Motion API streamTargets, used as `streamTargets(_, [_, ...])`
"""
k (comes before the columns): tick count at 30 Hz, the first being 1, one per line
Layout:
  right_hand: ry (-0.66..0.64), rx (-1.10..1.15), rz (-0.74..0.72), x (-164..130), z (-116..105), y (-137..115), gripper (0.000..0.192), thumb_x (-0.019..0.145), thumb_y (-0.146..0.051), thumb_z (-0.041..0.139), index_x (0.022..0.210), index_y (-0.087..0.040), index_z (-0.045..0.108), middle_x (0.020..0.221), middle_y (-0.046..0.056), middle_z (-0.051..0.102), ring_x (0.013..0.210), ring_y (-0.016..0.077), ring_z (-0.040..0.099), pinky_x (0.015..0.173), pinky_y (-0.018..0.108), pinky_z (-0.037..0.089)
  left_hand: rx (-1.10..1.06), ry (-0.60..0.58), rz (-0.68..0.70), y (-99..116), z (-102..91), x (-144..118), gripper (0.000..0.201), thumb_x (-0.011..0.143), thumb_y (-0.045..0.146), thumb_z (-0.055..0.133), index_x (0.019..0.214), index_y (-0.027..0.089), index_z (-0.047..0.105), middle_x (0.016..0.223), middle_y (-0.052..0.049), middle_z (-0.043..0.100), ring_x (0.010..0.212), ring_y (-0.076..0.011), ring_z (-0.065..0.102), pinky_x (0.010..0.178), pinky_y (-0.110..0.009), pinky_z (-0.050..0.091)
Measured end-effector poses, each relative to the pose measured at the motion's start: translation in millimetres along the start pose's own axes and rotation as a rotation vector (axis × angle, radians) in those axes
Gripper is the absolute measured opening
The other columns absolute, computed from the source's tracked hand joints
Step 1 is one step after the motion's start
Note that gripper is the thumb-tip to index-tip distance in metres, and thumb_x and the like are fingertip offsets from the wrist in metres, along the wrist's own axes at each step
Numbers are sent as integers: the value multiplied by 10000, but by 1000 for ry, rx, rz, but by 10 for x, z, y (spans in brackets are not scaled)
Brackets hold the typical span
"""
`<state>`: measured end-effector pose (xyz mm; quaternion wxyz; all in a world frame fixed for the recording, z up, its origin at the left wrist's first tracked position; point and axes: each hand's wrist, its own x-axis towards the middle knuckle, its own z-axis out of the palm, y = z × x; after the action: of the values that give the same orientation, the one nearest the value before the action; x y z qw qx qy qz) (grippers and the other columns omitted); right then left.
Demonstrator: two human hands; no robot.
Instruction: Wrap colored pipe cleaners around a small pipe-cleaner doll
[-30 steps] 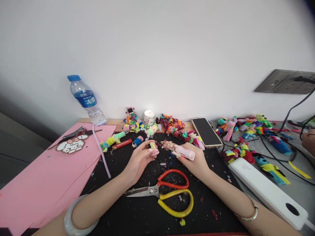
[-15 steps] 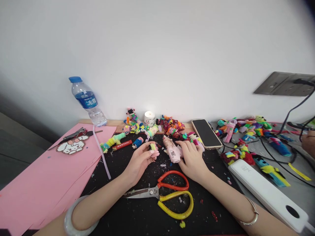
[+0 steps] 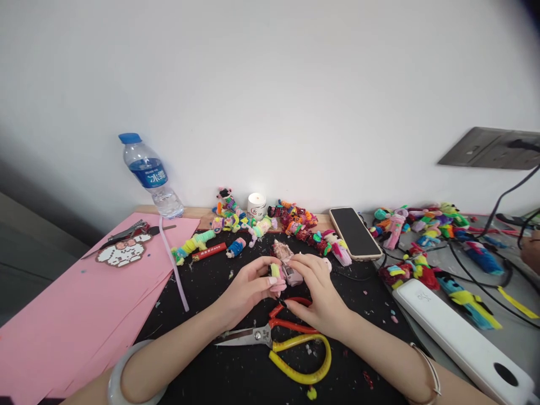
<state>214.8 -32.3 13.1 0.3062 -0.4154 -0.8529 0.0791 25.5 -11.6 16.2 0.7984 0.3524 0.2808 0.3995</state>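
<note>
My left hand (image 3: 248, 289) pinches a small fuzzy piece (image 3: 276, 275), yellow-green and pink, at its fingertips. My right hand (image 3: 318, 292) is closed around a pink glue gun (image 3: 287, 260) with a crusted tip, held right against that piece. Both hands hover over a black mat (image 3: 236, 371), just above the scissors (image 3: 282, 334) with one red and one yellow handle. A pale bangle sits on my left wrist and a thin bracelet on my right.
Pink paper (image 3: 71, 304) with a pixel sticker lies left. A water bottle (image 3: 149, 174), candle (image 3: 256, 203), phone (image 3: 354, 232) and many fuzzy figures (image 3: 295, 219) line the wall. A white power strip (image 3: 464, 332) and cables lie right. Another person's hand (image 3: 532, 250) shows at the right edge.
My right hand turned the glue gun and drew it toward me, bringing it against the piece. My left hand shifted slightly right and closer, over the scissors.
</note>
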Motion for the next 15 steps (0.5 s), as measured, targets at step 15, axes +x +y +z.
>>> streamTargets(15, [52, 166, -64, 54, 80, 36, 448, 783, -312, 676, 1174, -201, 489, 1158, 99, 526, 1095, 252, 464, 933, 407, 394, 115, -71, -6, -46, -3, 0, 187, 728, 133, 646, 878, 155, 536, 820, 16, 561, 714, -87, 545, 677, -227, 432])
